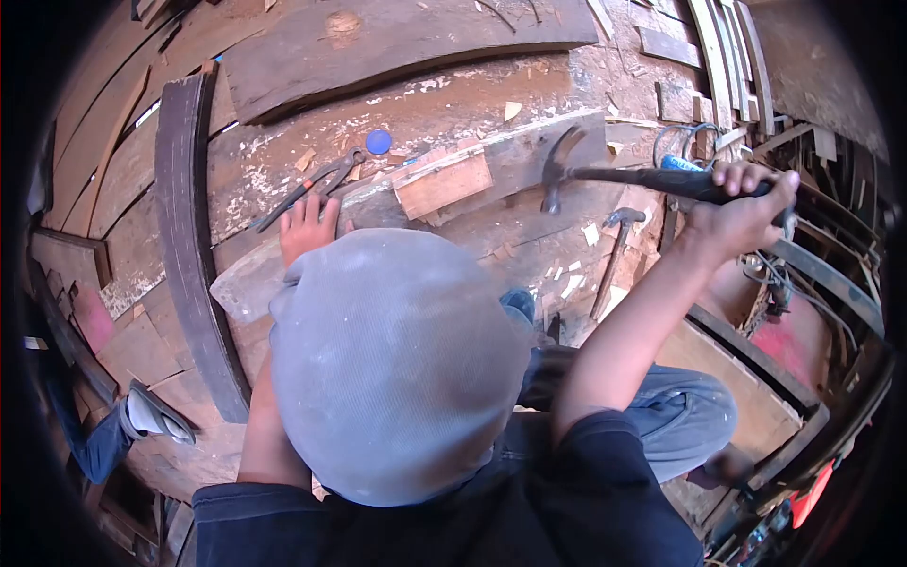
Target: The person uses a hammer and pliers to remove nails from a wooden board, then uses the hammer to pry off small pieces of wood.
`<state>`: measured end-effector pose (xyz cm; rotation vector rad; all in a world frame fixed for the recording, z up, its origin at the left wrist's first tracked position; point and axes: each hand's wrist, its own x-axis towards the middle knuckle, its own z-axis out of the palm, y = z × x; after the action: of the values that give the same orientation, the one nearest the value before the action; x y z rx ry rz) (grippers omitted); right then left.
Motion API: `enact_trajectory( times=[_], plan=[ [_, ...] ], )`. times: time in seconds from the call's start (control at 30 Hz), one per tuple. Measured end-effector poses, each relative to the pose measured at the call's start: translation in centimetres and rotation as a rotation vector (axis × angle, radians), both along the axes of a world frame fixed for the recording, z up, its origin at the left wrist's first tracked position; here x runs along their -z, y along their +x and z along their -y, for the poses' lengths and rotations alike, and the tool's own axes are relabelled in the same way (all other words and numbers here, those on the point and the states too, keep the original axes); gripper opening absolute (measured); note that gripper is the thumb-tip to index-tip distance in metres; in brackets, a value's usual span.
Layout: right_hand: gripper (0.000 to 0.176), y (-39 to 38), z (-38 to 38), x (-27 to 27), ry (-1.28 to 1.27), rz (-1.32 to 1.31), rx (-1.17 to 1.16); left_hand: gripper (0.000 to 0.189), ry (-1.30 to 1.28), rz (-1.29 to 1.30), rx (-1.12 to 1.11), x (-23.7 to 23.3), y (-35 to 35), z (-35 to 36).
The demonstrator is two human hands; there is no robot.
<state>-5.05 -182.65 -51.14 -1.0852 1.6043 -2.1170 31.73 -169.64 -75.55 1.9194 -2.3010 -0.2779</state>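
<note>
Head view; landmark, pale block (444,184).

Item: claw hammer (557,175), head to the right of the block, apparently raised above the wood. Curved metal claw, dark handle, head slightly blurred.

Item: right hand (744,208), well to the right of the block, fingers wrapped round the hammer's handle near its end.

Item: left hand (310,225), left of the block, fingers spread, seemingly laid on the long board (548,161); partly hidden by the grey cap (402,364). Whether it presses down cannot be told. The hands are well apart.

Stage, as judged: a hammer stroke in progress; up or down cannot be told. A blow from this pose would call for a steady board and left fingers clear of the head.

Item: the block, flat, rectangular, reddish-tan, lying along the worn grey board.

Adjacent: pincers (326,180), left of the block, beside the left hand; blue disc (379,142), beyond its left end; second hammer (614,255), to its right, lying among chips.
</note>
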Motion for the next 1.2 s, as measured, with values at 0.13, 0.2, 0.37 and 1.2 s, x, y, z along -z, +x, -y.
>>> enact_trajectory(
  times=[0.13,0.2,0.37,1.2],
  plan=[
    [0.034,1.9,-1.5,2.6,0.124,0.03,0.008,0.04,-0.014,-0.026,-0.03,-0.3,-0.4,0.1],
    [0.033,2.2,-1.7,4.3,0.147,0.015,-0.015,0.039,-0.015,-0.026,-0.03,-0.1,-0.3,0.1],
    [0.027,0.7,-0.5,4.3,0.206,0.107,-0.279,0.038,-0.036,-0.019,-0.01,0.6,-0.1,0.0],
    [0.042,6.2,-1.6,3.1,0.935,-0.676,-1.213,0.035,-0.096,-0.015,0.027,0.1,-0.4,0.0]
  ],
)
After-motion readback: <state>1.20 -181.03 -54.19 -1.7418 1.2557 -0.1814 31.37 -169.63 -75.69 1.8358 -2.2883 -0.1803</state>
